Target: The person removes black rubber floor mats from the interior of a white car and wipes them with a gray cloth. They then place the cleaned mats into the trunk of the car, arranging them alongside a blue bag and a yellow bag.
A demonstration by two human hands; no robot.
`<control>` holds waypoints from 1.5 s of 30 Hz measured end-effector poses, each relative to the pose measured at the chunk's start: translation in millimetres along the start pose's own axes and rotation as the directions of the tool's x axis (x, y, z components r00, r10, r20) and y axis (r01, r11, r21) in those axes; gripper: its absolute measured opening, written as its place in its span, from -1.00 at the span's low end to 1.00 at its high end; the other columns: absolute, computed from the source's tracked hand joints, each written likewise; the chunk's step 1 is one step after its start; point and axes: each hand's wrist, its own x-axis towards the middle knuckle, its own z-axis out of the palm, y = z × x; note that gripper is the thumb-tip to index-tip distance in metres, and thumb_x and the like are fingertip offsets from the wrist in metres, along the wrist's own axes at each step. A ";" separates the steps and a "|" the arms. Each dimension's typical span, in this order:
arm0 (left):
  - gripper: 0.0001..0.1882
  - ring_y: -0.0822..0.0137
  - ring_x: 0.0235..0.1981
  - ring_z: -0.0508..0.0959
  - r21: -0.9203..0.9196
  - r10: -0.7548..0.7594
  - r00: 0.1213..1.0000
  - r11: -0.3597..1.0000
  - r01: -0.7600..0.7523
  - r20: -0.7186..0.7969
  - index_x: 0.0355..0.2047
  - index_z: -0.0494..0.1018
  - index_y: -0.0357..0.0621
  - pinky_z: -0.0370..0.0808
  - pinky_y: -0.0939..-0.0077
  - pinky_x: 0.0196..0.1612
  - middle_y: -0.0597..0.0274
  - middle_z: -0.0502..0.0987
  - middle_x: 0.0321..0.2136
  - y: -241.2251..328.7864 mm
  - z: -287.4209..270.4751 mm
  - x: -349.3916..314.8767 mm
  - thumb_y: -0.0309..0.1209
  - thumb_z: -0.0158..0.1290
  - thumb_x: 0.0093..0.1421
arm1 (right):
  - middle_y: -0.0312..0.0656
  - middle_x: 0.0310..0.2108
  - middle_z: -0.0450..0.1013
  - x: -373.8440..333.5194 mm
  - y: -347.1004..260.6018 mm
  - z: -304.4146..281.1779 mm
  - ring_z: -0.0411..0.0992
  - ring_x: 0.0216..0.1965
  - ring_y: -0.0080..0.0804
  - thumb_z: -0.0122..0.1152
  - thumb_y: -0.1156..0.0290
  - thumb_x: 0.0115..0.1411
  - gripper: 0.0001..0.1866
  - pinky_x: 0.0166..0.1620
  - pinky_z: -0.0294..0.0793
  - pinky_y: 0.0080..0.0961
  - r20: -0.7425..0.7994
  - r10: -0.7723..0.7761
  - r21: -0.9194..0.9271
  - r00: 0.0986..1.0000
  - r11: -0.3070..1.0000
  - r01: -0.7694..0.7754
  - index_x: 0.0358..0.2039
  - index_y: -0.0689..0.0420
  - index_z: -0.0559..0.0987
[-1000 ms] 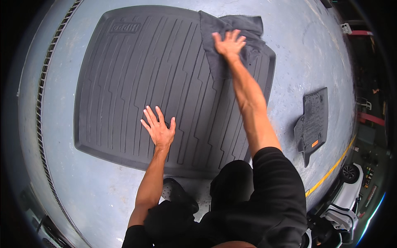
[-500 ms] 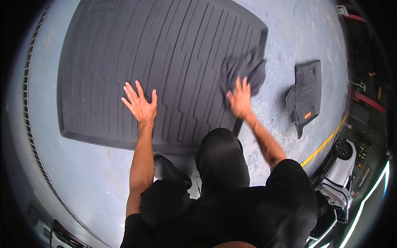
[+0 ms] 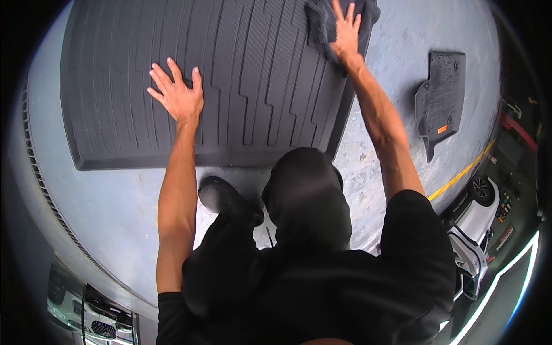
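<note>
A large dark grey ribbed car mat (image 3: 241, 75) with a raised rim lies on the floor in front of me. My left hand (image 3: 181, 99) rests flat on its ribs, left of the middle, with the fingers spread. Toward the mat's far right edge, my right hand (image 3: 346, 39) presses palm-down on a dark grey cloth (image 3: 321, 24). Its fingers are stretched out and apart, not wrapped round the cloth. The cloth is bunched and reaches over the mat's right rim. The top of the picture cuts off the mat's far end.
A smaller black car mat (image 3: 441, 95) with an orange tag lies on the pale floor (image 3: 391, 69) to the right. Beyond it runs a yellow line (image 3: 460, 175). A white car (image 3: 474, 215) stands at the right, another vehicle (image 3: 103, 322) at lower left. A grating (image 3: 43, 190) runs along the left.
My right hand has pushed the cloth farther away along the mat's right side. The left hand stays flat on the mat. The view has shifted, so the mat sits higher in the picture.
</note>
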 end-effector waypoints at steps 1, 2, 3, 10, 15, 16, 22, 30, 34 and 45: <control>-0.21 -0.11 0.49 -0.14 0.005 -0.009 1.000 1.000 0.009 -0.007 0.44 0.07 0.00 -0.24 -0.31 0.40 -0.18 -0.12 0.45 -4.1 -2.6 -2.2 0.14 -0.11 0.35 | -0.10 0.47 -0.04 -35.4 -21.7 2.1 -0.28 0.47 0.30 0.15 0.31 0.06 -0.61 0.43 -0.23 0.25 -0.001 -0.035 -0.042 0.999 0.998 0.035 -0.15 0.31 0.58; -0.22 -0.10 0.49 -0.14 -0.011 -0.028 0.999 1.000 0.028 -0.016 0.43 0.08 0.01 -0.25 -0.30 0.41 -0.16 -0.12 0.46 -5.1 -3.5 -2.4 0.15 -0.11 0.34 | -0.16 0.46 0.00 -71.6 -43.3 4.4 -0.24 0.47 0.28 0.20 0.41 -0.01 -0.72 0.40 -0.21 0.32 -0.002 -0.070 -0.084 0.998 0.994 0.069 -0.38 0.40 0.63; -0.21 -0.11 0.49 -0.15 -0.017 -0.035 0.999 0.999 0.035 -0.012 0.43 0.08 0.01 -0.25 -0.32 0.40 -0.17 -0.12 0.45 -5.3 -3.2 -3.3 0.15 -0.11 0.34 | -0.19 0.48 -0.04 -127.5 -65.1 12.3 -0.27 0.46 0.37 0.21 0.42 -0.02 -0.77 0.37 -0.22 0.42 0.055 -0.091 -0.081 0.994 0.992 0.095 -0.48 0.39 0.63; -0.21 -0.10 0.49 -0.17 -0.036 0.012 0.999 0.999 -0.011 0.034 0.44 0.08 0.01 -0.26 -0.34 0.40 -0.18 -0.12 0.45 -12.0 -0.5 -10.2 0.18 -0.20 0.36 | -0.25 0.33 0.22 -236.1 -92.4 0.2 0.08 0.31 0.37 0.22 -0.10 0.13 -0.44 0.22 0.15 0.49 0.458 -0.177 0.253 0.871 0.966 0.063 0.14 -0.27 0.50; -0.19 -0.16 0.48 -0.14 -0.087 -0.035 0.997 0.996 0.030 -0.063 0.42 0.10 -0.07 -0.27 -0.38 0.38 -0.29 -0.08 0.43 5.6 11.3 -0.6 0.19 -0.20 0.35 | -0.10 0.42 0.11 -94.3 -24.1 21.6 -0.12 0.43 0.36 0.11 0.05 0.28 -0.43 0.34 -0.08 0.37 -0.158 -0.072 0.055 0.985 0.995 0.082 0.24 -0.01 0.40; -0.18 -0.17 0.48 -0.14 -0.091 -0.068 0.994 0.994 0.060 -0.084 0.42 0.10 -0.09 -0.27 -0.39 0.38 -0.31 -0.08 0.42 4.1 11.6 0.6 0.20 -0.20 0.34 | -0.12 0.44 0.08 -98.9 -39.9 23.9 -0.13 0.43 0.36 0.08 0.05 0.30 -0.42 0.35 -0.11 0.37 -0.146 -0.040 0.044 0.988 0.998 0.047 0.28 -0.05 0.37; -0.16 -0.20 0.48 -0.22 -0.179 -0.079 0.995 0.981 0.068 -0.054 0.42 0.09 -0.12 -0.37 -0.39 0.37 -0.35 -0.14 0.43 9.3 7.0 3.1 0.21 -0.20 0.34 | -0.10 0.50 -0.13 -249.4 -155.3 39.2 -0.34 0.43 0.54 0.20 0.12 0.21 -0.39 0.27 -0.31 0.62 0.252 0.103 -0.047 0.962 0.994 -0.094 0.29 -0.21 0.40; -0.34 -0.12 0.50 -0.28 -0.378 -0.105 0.992 0.917 0.123 0.069 0.42 0.10 -0.03 -0.42 -0.30 0.40 -0.20 -0.20 0.47 -11.1 -12.5 9.0 0.02 -0.23 0.44 | -0.24 0.38 0.14 -146.7 -309.2 16.5 0.02 0.36 0.24 0.12 0.01 0.28 -0.42 0.32 -0.08 0.40 0.030 -0.568 0.324 0.822 0.784 0.530 0.31 -0.31 0.35; -0.39 -0.03 0.50 -0.25 -0.476 -0.082 0.966 0.858 0.194 0.247 0.42 0.11 -0.01 -0.36 -0.14 0.45 -0.06 -0.19 0.48 -37.6 -10.6 10.0 -0.04 -0.24 0.47 | -0.37 0.42 0.13 -134.6 -257.3 20.5 0.00 0.45 -0.15 0.20 -0.01 0.24 -0.40 0.39 0.18 -0.16 0.023 -0.725 0.463 0.688 0.618 0.636 0.29 -0.29 0.39; -0.32 0.21 0.50 -0.38 -0.520 -0.078 0.848 0.760 0.390 0.524 0.44 0.04 0.01 -0.40 0.17 0.50 0.18 -0.32 0.50 -41.9 -65.9 25.1 0.09 -0.34 0.46 | 0.11 0.15 0.34 -114.6 -222.4 12.9 -0.26 0.45 0.36 0.04 0.19 0.20 -0.56 0.33 -0.34 0.51 0.153 -0.067 0.080 0.986 0.995 0.055 -0.21 0.35 0.64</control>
